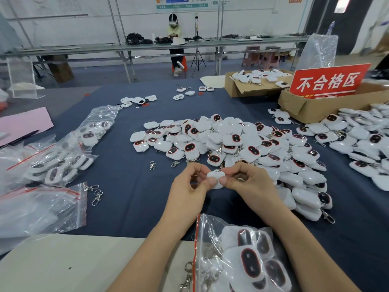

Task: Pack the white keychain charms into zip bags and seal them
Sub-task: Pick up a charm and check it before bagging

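Observation:
I hold one white keychain charm (215,178) between both hands above the dark blue cloth. My left hand (189,186) pinches its left side and my right hand (248,182) pinches its right side. A big pile of white charms (242,144) with dark oval faces lies just beyond my hands. Under my forearms at the near edge lies an open zip bag (237,253) with several charms inside.
Filled zip bags (59,165) and a stack of empty ones (42,209) lie on the left, with loose metal clasps (95,193) beside them. Cardboard boxes (311,106) and a red sign (328,81) stand at the far right. Another person sits at a far bench.

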Available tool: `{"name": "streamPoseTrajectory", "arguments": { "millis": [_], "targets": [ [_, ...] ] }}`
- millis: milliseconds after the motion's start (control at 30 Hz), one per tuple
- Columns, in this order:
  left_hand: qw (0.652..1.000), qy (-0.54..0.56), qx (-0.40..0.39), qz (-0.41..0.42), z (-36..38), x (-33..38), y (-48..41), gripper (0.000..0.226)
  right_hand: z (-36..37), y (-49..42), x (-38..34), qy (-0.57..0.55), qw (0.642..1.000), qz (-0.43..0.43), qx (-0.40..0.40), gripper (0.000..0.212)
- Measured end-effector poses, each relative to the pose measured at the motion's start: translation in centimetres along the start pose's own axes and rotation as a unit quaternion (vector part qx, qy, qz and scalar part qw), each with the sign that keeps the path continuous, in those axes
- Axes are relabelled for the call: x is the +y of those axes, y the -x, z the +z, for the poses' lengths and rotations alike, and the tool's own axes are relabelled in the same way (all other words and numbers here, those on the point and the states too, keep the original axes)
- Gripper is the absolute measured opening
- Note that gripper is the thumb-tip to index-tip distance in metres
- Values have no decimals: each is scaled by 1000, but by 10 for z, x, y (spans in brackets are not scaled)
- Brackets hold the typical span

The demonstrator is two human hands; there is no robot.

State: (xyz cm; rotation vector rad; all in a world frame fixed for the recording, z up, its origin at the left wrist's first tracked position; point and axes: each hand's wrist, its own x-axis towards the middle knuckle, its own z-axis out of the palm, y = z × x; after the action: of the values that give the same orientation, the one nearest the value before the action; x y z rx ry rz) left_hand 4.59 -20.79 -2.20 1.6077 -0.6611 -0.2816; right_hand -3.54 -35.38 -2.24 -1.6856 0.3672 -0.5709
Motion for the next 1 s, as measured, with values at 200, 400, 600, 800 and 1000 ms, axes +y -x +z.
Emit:
{"name": "streamPoseTrajectory", "arguments": {
  "millis": [200,400,600,800,1000],
  "targets": [
    [1000,11,6,-4,1,2,0,17,-1,0,2,-5,1000,5,0,27],
    [1000,15,-12,18,4,4,3,24,0,1,2,-215,976,26,-26,12],
    [996,-30,62,52,0,0,2,30,-2,1,6,-190,976,-10,-110,27],
    [990,-81,63,95,2,-4,0,28,-1,2,4,-186,979,-10,-82,14],
    [990,-77,58,99,1,-5,0,27,1,3,-2,-197,978,4,-73,14]
  ]
}}
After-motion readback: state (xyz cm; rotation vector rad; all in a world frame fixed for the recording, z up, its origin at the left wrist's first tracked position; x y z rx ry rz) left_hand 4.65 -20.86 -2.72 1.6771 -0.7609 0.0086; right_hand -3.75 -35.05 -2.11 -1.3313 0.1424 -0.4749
